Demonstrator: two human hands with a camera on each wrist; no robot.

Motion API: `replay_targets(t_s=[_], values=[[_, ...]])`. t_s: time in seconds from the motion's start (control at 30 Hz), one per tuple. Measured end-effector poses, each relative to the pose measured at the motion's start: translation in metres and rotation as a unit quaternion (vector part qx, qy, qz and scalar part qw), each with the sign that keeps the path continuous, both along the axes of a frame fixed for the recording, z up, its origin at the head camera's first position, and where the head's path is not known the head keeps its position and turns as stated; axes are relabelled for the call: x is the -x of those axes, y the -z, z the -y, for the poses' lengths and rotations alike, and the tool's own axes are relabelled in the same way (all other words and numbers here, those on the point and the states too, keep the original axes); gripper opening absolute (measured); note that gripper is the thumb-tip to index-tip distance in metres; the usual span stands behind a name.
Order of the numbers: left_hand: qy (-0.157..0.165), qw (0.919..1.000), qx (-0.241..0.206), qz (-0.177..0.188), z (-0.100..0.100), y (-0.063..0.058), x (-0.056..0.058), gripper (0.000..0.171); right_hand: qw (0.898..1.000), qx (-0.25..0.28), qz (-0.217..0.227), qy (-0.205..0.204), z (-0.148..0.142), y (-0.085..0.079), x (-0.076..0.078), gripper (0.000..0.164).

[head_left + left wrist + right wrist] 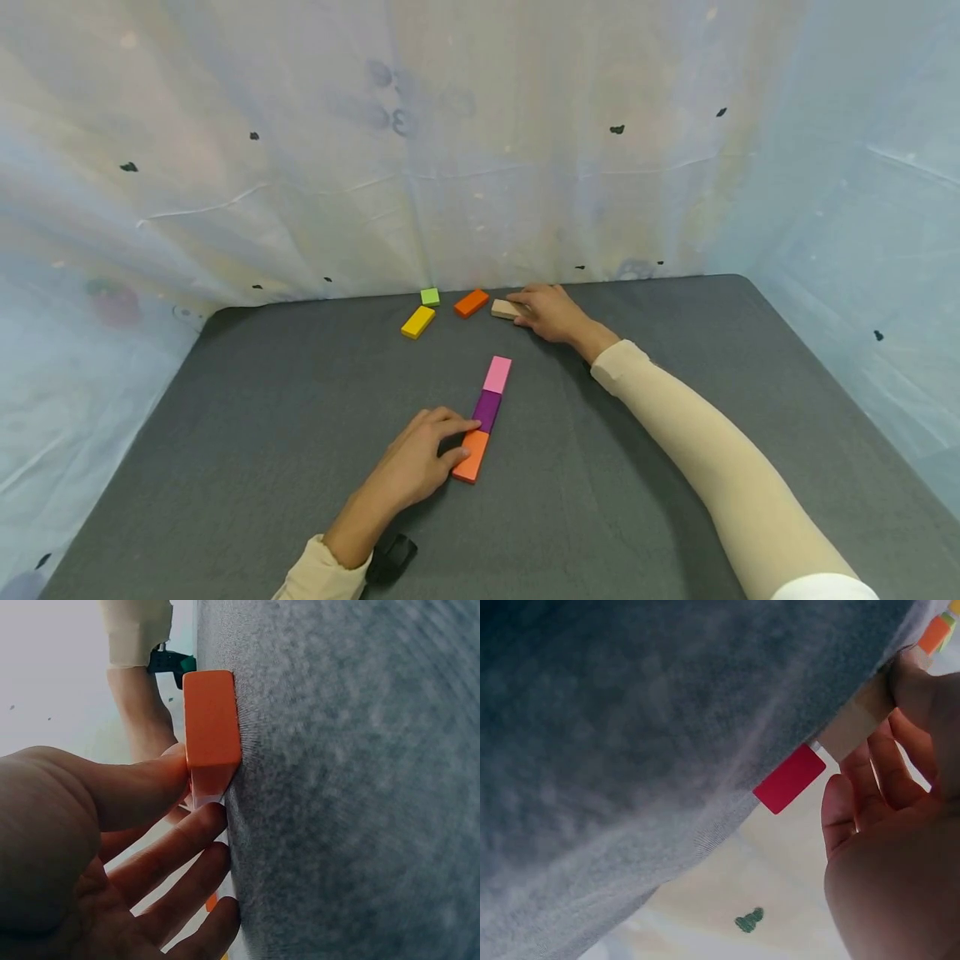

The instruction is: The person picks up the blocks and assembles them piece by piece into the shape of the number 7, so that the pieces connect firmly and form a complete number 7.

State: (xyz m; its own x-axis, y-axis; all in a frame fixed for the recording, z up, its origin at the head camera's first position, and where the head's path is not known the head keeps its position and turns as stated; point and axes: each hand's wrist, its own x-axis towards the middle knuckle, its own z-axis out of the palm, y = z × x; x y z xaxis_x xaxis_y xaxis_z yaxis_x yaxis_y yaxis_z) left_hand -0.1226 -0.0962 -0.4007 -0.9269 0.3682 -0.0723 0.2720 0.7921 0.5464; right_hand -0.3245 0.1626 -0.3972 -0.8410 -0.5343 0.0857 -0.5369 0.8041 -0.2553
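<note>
Right hand pinches plain wooden block near gray tabletop's far edge, red block just beside; left hand, fingers spread, touches orange block ending 3-block row with purple block, pink block.

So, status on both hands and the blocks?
Left hand touching the nearest orange block. Right hand gripping the beige block. Red block close by its end, might crowd the grip.
</note>
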Motion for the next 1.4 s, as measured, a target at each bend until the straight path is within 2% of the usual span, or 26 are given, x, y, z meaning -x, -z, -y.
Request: replay_targets(t_s=[0.17, 0.73, 1.4], values=[[0.004, 1.0, -0.001, -0.009, 0.0001, -0.0007, -0.0009, 0.039, 1.0, 0.004, -0.012, 0.0, 0.0013, -0.0004, -0.001, 0.046], [0.001, 1.0, 0.003, 0.0, 0.0003, -0.0028, -0.0006, 0.039, 1.0, 0.008, -0.016, 0.003, 0.0019, -0.0018, -0.0009, 0.04], [0.002, 1.0, 0.005, -0.003, -0.0002, -0.0036, -0.0008, 0.039, 1.0, 0.03, -0.004, -0.002, 0.0009, -0.0027, -0.0025, 0.038]])
